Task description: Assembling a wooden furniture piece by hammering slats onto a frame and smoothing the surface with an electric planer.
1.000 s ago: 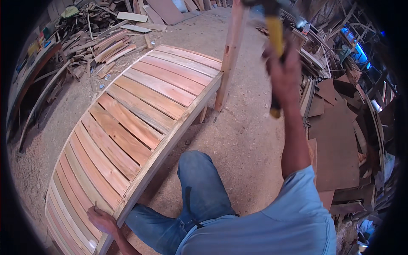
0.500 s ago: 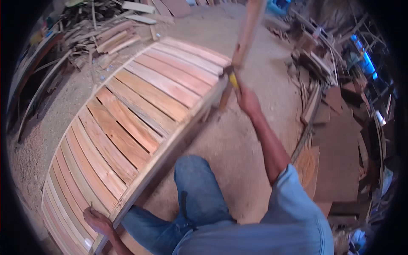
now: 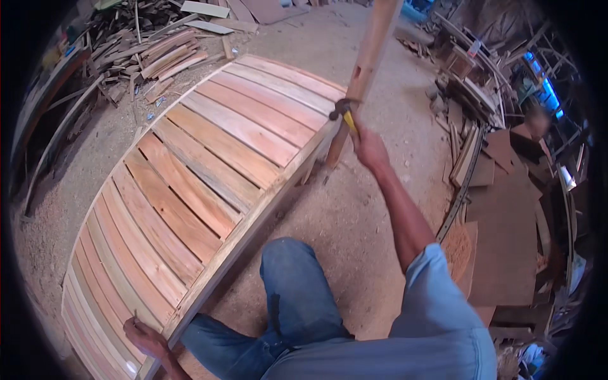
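My right hand point(image 3: 370, 149) is closed round the yellow-and-black handle of a hammer point(image 3: 342, 109). The hammer's dark head is close to the far right corner of a slatted wooden panel point(image 3: 215, 212), beside an upright wooden post point(image 3: 367, 57) at that corner. Whether the head touches the wood, I cannot tell. Over the slats near the panel's near edge is my left hand point(image 3: 147, 337), its fingers bent together around a thin, nail-like piece point(image 3: 135, 313). Pale slats lie side by side across the frame, with narrow dark gaps between some.
Scrap wood point(image 3: 171, 57) is heaped at the far left. More offcuts and boards point(image 3: 465, 82) line the right side, near a large brown sheet point(image 3: 506, 234). A blurred person point(image 3: 537, 123) is at the far right. My bent knee point(image 3: 288, 253) is beside the panel.
The hammer and my right hand have shifted very slightly, and the hammer looks sharper now. The left hand has dropped a little. A person's head has come into view at the far right.
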